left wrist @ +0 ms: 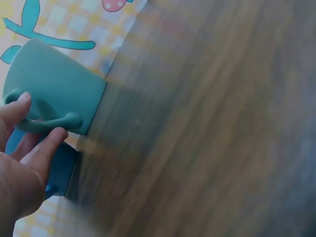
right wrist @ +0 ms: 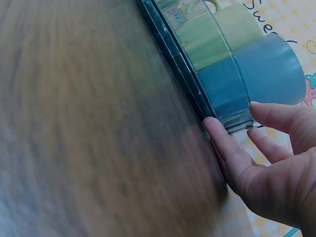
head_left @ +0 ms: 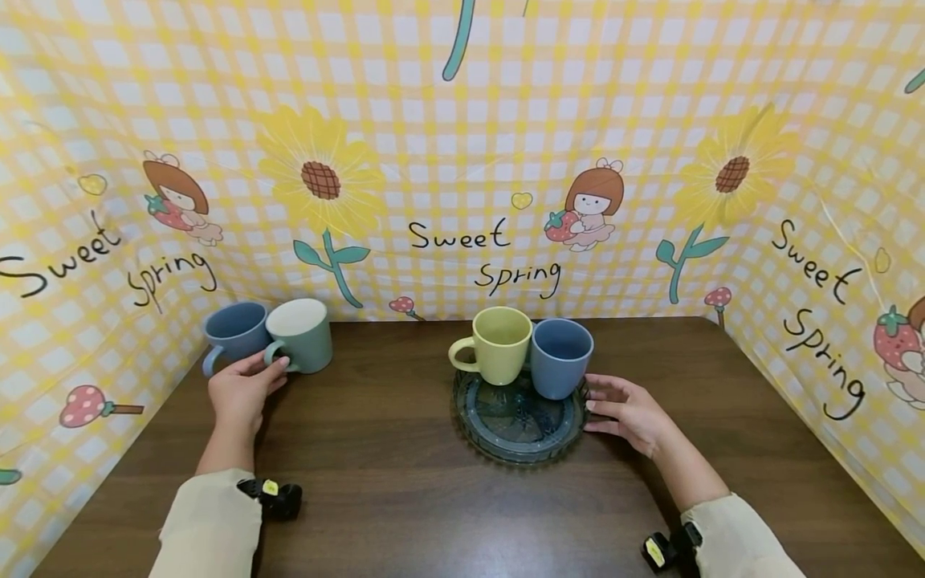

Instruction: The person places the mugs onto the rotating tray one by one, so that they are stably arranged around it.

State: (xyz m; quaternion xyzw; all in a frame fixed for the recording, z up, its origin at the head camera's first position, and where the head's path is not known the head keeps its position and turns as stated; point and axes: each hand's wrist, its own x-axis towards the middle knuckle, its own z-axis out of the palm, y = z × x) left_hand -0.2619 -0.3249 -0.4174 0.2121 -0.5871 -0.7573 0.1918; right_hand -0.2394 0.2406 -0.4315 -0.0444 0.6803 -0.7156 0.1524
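As 2 arms (head_left: 209,522) reach across the worktop (head_left: 383,482), I can see, at far left, the left blue mug (head_left: 244,343) upright just beside the green mug (head_left: 311,347). The left hand (head_left: 240,395) pinches the green mug's handle (left wrist: 54,124) between thumb and fingers. Well to the right, the glass dish (head_left: 516,425) carries 2 more upright mugs, the yellow mug (head_left: 500,360), then the right blue mug (head_left: 560,373). The right hand (head_left: 632,413), fingers extended and slightly apart, touches the dish's right rim.

Left wrist: left hand (left wrist: 24,177) cut off, tabletop (left wrist: 197,128) blurred.
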